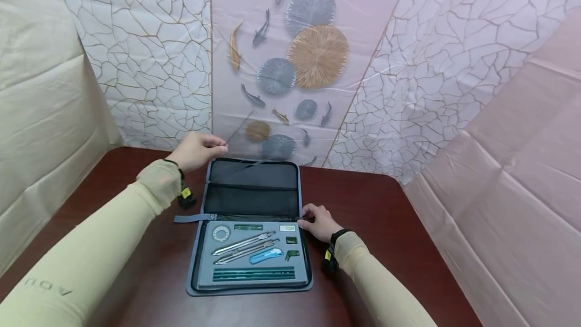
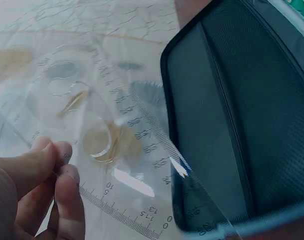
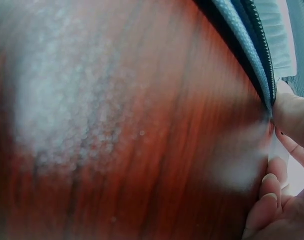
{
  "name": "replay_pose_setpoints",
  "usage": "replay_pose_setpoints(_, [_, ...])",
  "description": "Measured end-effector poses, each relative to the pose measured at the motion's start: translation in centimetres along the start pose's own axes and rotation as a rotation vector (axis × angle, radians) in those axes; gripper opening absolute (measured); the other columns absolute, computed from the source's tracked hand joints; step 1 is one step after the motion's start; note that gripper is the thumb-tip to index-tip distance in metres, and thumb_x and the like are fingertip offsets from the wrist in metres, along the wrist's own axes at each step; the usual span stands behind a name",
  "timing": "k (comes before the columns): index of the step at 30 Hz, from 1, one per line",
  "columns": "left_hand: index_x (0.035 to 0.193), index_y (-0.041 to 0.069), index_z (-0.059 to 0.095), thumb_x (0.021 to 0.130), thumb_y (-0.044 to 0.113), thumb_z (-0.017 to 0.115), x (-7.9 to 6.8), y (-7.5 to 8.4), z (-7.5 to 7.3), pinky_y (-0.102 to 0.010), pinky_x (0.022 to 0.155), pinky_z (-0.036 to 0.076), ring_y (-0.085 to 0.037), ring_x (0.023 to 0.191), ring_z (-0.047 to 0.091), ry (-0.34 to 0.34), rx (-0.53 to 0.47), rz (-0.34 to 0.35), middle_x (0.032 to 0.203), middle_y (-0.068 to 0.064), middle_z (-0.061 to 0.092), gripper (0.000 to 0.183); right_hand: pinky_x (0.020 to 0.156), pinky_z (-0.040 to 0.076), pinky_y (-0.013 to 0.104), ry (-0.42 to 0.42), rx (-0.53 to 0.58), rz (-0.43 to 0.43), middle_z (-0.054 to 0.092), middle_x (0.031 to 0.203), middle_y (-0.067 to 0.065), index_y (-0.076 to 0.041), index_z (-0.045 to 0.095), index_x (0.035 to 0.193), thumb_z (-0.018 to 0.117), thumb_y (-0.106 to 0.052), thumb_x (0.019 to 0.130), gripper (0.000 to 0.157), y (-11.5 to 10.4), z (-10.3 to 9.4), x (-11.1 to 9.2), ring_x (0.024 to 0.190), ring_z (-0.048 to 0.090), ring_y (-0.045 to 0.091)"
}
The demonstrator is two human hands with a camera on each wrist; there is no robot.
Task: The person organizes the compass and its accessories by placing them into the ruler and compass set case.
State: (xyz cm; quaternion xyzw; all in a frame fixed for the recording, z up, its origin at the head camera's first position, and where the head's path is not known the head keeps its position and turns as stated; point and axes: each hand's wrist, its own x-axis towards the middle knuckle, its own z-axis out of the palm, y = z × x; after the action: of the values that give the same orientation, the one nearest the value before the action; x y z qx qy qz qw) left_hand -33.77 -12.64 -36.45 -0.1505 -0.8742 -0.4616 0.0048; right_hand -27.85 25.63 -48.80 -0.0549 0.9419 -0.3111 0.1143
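My left hand [image 1: 198, 151] pinches a clear set square [image 2: 99, 192] by one edge between thumb and fingertips. It is raised at the upper left of an unfolded zip case [image 1: 251, 200], with printed scales and a curved cut-out visible in the left wrist view. Lying flat, the case shows its dark pocketed lid at the far side. At the case's right side, by the fold, my right hand [image 1: 320, 223] grips the zipped edge [image 3: 267, 75] between thumb and fingers. A grey insert [image 1: 206, 254] fills the near half.
The insert holds two metal compasses [image 1: 244, 243], a blue cutter [image 1: 266, 256], dark green pencils [image 1: 254, 274], a white ring-shaped piece [image 1: 221, 233] and small items. A grey strap [image 1: 187, 219] sticks out left. The reddish-brown table [image 1: 363, 201] meets patterned cloth [image 1: 150, 64] behind.
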Motion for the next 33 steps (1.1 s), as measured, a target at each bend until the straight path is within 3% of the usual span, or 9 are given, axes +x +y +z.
replay_pose_setpoints(6, [0.118, 0.001, 0.068, 0.097, 0.018, 0.061, 3.1, 2.0, 2.9, -0.040, 0.078, 0.053, -0.028, 0.092, 0.066, -0.011, -0.045, 0.041, 0.108, -0.017, 0.069, 0.027, 0.086, 0.037, 0.044, -0.016, 0.004, -0.012, 0.046, 0.111, 0.007, -0.017, 0.056, 0.103, 0.066, -0.026, 0.094, 0.016, 0.1, 0.1, 0.2, 0.103, 0.039, 0.025])
replay_pose_setpoints(10, [0.113, 0.002, 0.070, 0.097, 0.017, 0.062, 4.8, 2.1, 4.1, -0.036, 0.072, 0.051, -0.029, 0.085, 0.065, 0.001, -0.048, 0.044, 0.100, -0.016, 0.070, 0.024, 0.087, 0.037, 0.044, -0.027, 0.011, -0.025, 0.045, 0.111, 0.007, -0.017, 0.056, 0.104, 0.066, -0.025, 0.094, 0.016, 0.0, 0.2, 0.4, 0.104, 0.039, 0.025])
replay_pose_setpoints(14, [0.113, 0.000, 0.069, 0.096, 0.015, 0.062, 5.9, 1.8, 5.2, -0.034, 0.074, 0.053, -0.024, 0.085, 0.067, 0.018, -0.060, 0.029, 0.103, -0.016, 0.070, 0.024, 0.086, 0.036, 0.044, -0.022, 0.011, -0.010, 0.045, 0.111, 0.007, -0.018, 0.056, 0.103, 0.066, -0.025, 0.094, 0.016, 0.1, 0.1, 0.3, 0.104, 0.038, 0.025])
replay_pose_setpoints(18, [0.115, -0.003, 0.068, 0.097, 0.014, 0.061, 6.5, 1.5, 6.3, -0.036, 0.077, 0.054, -0.026, 0.090, 0.068, 0.044, -0.085, -0.009, 0.106, -0.018, 0.070, 0.026, 0.087, 0.036, 0.044, -0.020, 0.010, -0.004, 0.044, 0.112, 0.006, -0.019, 0.055, 0.103, 0.066, -0.026, 0.094, 0.016, 0.5, -0.1, 0.3, 0.104, 0.037, 0.026])
replay_pose_setpoints(22, [0.119, -0.003, 0.066, 0.097, 0.014, 0.061, 6.6, 0.8, 7.0, -0.037, 0.080, 0.054, -0.029, 0.096, 0.067, 0.027, -0.084, -0.029, 0.111, -0.018, 0.068, 0.028, 0.087, 0.036, 0.044, -0.022, 0.005, -0.002, 0.044, 0.112, 0.006, -0.020, 0.055, 0.103, 0.065, -0.027, 0.094, 0.016, 0.6, -0.1, 0.3, 0.105, 0.037, 0.026])
replay_pose_setpoints(27, [0.121, -0.002, 0.066, 0.097, 0.013, 0.060, 6.8, -0.3, 7.9, -0.040, 0.085, 0.052, -0.030, 0.102, 0.065, -0.013, -0.042, -0.007, 0.115, -0.018, 0.067, 0.029, 0.088, 0.037, 0.043, -0.018, 0.003, -0.009, 0.044, 0.113, 0.005, -0.020, 0.056, 0.103, 0.065, -0.027, 0.094, 0.015, 0.9, 0.0, 0.3, 0.105, 0.039, 0.025])
replay_pose_setpoints(33, [0.114, 0.001, 0.070, 0.097, 0.013, 0.061, 7.0, -1.1, 9.0, -0.042, 0.088, 0.049, -0.029, 0.102, 0.063, -0.056, 0.074, 0.040, 0.105, -0.014, 0.071, 0.024, 0.088, 0.037, 0.043, -0.018, 0.010, -0.031, 0.044, 0.112, 0.006, -0.019, 0.056, 0.104, 0.065, -0.026, 0.095, 0.015, 0.8, 0.0, 0.3, 0.104, 0.038, 0.025])
